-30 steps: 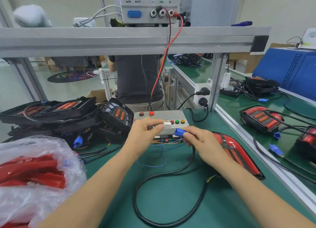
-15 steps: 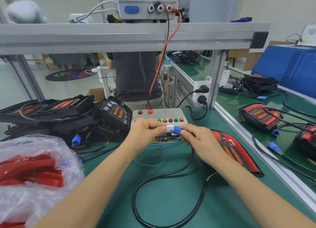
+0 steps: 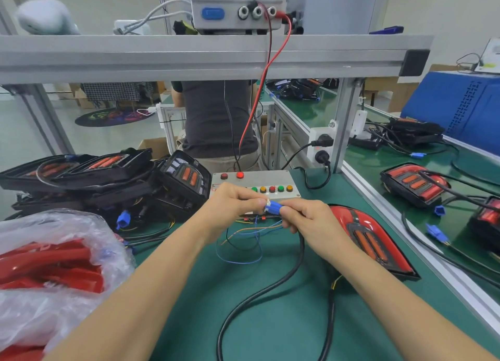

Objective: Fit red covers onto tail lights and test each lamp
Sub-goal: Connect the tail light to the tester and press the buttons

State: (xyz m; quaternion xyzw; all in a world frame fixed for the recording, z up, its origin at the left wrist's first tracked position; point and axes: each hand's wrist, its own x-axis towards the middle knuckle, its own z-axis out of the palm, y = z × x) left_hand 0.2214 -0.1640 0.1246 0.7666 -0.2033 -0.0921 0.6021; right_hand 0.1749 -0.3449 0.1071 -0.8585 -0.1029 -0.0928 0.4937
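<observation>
Evidently the testing step is in hand; both hands meet just before the button box on the green desk; the left hand pinches a small white plug, the right hand pinches the blue connector of the covered tail light lying just beside it; next, I judge, comes pressing them squarely home, then working the buttons.
</observation>
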